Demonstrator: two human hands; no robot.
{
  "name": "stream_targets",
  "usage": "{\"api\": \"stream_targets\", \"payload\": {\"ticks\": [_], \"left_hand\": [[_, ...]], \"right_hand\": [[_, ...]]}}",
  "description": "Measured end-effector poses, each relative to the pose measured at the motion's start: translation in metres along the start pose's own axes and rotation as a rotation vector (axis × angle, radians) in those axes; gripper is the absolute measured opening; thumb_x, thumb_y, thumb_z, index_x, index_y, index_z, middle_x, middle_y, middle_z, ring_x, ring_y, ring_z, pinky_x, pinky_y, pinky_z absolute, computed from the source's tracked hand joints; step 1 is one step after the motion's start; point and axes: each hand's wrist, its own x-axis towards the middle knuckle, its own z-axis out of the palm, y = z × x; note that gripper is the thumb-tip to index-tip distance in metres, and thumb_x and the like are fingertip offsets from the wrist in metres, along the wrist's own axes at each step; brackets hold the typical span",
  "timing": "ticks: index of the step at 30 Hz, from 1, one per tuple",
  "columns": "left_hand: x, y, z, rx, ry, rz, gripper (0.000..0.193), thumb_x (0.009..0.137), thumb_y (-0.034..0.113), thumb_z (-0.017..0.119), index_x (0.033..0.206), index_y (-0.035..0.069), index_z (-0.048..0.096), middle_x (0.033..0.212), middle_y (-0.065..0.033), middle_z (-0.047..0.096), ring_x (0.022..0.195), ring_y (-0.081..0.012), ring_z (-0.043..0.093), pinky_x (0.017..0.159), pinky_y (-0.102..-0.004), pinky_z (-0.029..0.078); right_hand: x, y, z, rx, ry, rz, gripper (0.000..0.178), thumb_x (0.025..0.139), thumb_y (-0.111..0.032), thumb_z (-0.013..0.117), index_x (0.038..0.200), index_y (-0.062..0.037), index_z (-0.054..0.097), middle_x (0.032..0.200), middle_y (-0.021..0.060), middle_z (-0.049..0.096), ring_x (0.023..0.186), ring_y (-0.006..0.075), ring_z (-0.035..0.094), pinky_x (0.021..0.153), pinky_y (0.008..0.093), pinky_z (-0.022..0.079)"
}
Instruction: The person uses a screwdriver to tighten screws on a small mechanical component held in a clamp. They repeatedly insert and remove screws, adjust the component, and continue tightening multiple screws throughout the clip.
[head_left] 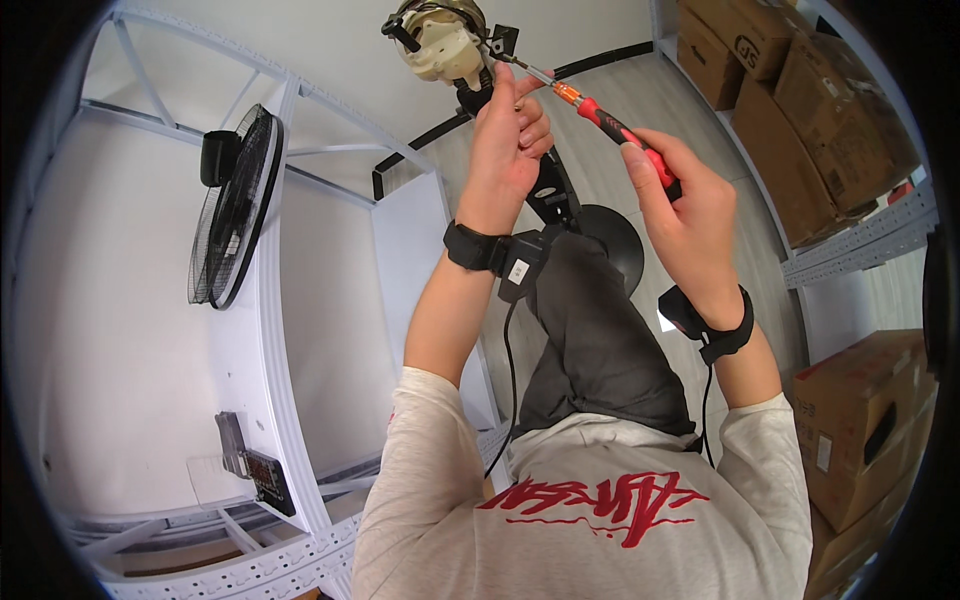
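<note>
While L hand point(512, 140) is by motor point(440, 50) (grip: can't tell), R grip point(688, 190) clasps screwdriver point(612, 127).

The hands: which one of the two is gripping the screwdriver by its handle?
The right hand: it grips the red-and-black screwdriver by its handle. The left hand is instead beside the cream-coloured housing, near the tool's tip.

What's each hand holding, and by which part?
Right hand: the screwdriver, by its handle. Left hand: at the fan head; its hold can't be told.
</note>
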Motion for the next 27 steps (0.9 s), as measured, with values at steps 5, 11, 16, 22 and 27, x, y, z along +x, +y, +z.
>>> {"api": "stream_targets", "payload": {"ticks": [5, 11, 16, 22, 27], "left_hand": [[0.01, -0.001, 0.0, 0.02, -0.019, 0.01, 0.057, 0.105, 0.051, 0.041, 0.113, -0.003, 0.059, 0.059, 0.0076, 0.027, 0.047, -0.0036, 0.023, 0.042, -0.0215, 0.02], [0.015, 0.001, -0.008, 0.046, 0.005, -0.045, 0.055, 0.107, 0.049, 0.038, 0.111, -0.002, 0.059, 0.059, 0.008, 0.027, 0.047, -0.0035, 0.023, 0.041, -0.0212, 0.02], [0.012, 0.008, -0.001, 0.118, 0.029, -0.056, 0.052, 0.107, 0.046, 0.038, 0.111, -0.002, 0.059, 0.059, 0.0082, 0.029, 0.047, -0.0035, 0.024, 0.041, -0.0206, 0.022], [0.014, 0.013, -0.004, 0.153, 0.025, -0.065, 0.04, 0.108, 0.042, 0.04, 0.1, 0.007, 0.057, 0.059, 0.0079, 0.03, 0.046, -0.0037, 0.026, 0.04, -0.0207, 0.021], [0.014, 0.012, -0.004, 0.149, 0.073, -0.038, 0.054, 0.104, 0.046, 0.049, 0.11, -0.007, 0.059, 0.058, 0.0077, 0.027, 0.047, -0.0036, 0.023, 0.04, -0.0206, 0.019]], "right_hand": [[0.009, -0.009, 0.01, -0.111, 0.036, -0.136, 0.019, 0.093, -0.02, 0.069, 0.102, -0.0038, 0.071, 0.067, 0.0085, 0.064, 0.053, 0.0197, 0.057, 0.05, 0.0301, 0.044], [0.016, -0.007, 0.026, -0.224, 0.054, -0.218, 0.015, 0.091, -0.02, 0.069, 0.098, -0.0068, 0.07, 0.069, 0.0082, 0.067, 0.055, 0.0255, 0.063, 0.049, 0.0332, 0.047], [0.02, -0.006, 0.034, -0.286, 0.06, -0.252, 0.015, 0.09, -0.02, 0.069, 0.098, -0.0068, 0.068, 0.07, 0.0086, 0.067, 0.057, 0.0274, 0.064, 0.048, 0.0345, 0.048], [0.023, -0.005, 0.039, -0.292, 0.07, -0.263, 0.017, 0.09, -0.02, 0.07, 0.097, -0.0054, 0.067, 0.07, 0.0097, 0.067, 0.057, 0.0285, 0.065, 0.048, 0.0354, 0.048], [0.023, -0.006, 0.041, -0.296, 0.067, -0.271, 0.017, 0.09, -0.02, 0.07, 0.098, -0.0049, 0.066, 0.07, 0.01, 0.067, 0.057, 0.0291, 0.064, 0.047, 0.0359, 0.048]]}}
